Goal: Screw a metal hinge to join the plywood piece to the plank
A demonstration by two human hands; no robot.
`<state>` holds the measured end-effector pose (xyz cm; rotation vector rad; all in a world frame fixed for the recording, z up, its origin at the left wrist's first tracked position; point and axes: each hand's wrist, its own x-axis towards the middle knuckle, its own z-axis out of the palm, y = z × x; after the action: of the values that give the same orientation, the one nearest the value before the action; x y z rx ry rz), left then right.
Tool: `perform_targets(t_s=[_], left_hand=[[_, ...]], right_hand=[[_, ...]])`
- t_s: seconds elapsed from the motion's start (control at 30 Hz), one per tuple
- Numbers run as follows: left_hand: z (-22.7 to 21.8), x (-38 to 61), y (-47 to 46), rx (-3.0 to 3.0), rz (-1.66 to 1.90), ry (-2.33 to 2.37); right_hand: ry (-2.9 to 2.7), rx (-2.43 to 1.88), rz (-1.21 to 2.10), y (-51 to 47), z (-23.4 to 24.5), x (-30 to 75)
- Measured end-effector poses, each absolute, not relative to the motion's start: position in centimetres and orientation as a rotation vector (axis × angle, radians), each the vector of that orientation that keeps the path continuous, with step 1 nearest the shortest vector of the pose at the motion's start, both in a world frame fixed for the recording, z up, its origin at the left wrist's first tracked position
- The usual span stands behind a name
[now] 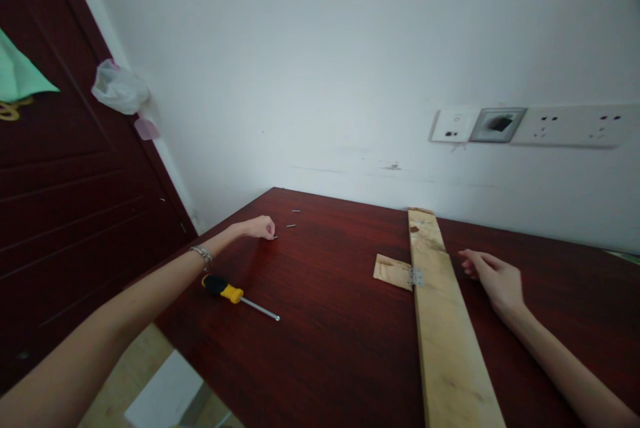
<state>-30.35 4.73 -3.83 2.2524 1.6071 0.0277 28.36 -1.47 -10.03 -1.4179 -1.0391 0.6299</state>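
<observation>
Screws point(291, 225) by the far left corner, a screwdriver point(233, 293) close to the left edge

Left hand point(260, 227) is near the far left corner of the worktop point(325, 355), fingertips together at the nearest of three small metal pieces, apparently screws. Whether that grip is clamped on it or merely touching, I cannot tell; the other two lie just beyond, toward the far edge. The right hand point(497, 285) is just right of the plank point(453, 328), fingers loosely curled, nothing visible in them; whether the tips meet is hidden.

The plank reaches the far edge. A hinge point(417, 277) spans its left side and a small wood piece point(391, 271); its fastening is too small to judge.

Such thin pieces could slip from a light pinch and roll over the left edge. The screwdriver is exposed too — its handle sits beside the bracelet point(203, 255), so a low backward sweep could knock it off. If unfastened, the hinge could skew — one nudge to the wood piece would do it.
</observation>
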Motion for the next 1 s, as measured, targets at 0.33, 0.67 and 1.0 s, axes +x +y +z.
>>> perform_targets(t_s=[0.33,0.67,1.0], left_hand=[[-2.6,-27.4,3.3,2.334,0.094,1.568],[1.6,-9.9,1.8,2.485,0.828,1.025],[-0.2,1.9,-2.2,2.287,1.222,0.654]], right_hand=[[-1.066,-1.348,0.618,-1.6,-9.6,28.0],[-1.003,-1.164,0.708,-2.7,-8.4,26.7],[-1.315,-1.058,0.753,-4.5,-1.4,24.1]])
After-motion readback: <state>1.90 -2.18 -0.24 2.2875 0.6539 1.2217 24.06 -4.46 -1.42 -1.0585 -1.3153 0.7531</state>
